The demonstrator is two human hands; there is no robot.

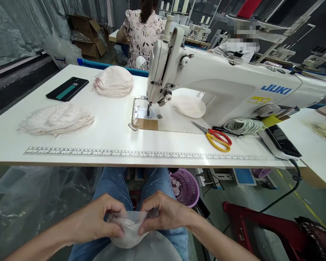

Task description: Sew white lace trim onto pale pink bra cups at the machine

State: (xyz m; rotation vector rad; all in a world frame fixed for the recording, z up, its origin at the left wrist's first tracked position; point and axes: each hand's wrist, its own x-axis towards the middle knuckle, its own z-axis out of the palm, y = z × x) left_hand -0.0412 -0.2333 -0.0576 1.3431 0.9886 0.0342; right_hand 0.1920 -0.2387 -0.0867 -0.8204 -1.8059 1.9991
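Note:
A small white fabric cup (129, 237) with a stitched, lacy edge is held low over my lap, below the table's front edge. My left hand (101, 221) pinches its left side between thumb and fingers. On the right side, my right hand (159, 214) grips the same piece, the thumb at its rim. More sheer white cloth (149, 248) lies across my lap beneath. The sewing machine (184, 69) stands on the table (105, 134) beyond, with a pale round piece (191, 107) under its arm. Two stacks of pale fabric pieces (114, 81) (57, 117) rest at the table's left.
A phone (67, 88) lies at the back left. Scissors (216, 139), coiled cord (243, 126) and a boxy device (281, 141) sit at the right. Below are a purple basket (186, 188) and a red stool (263, 221). A person (143, 32) sits beyond the table.

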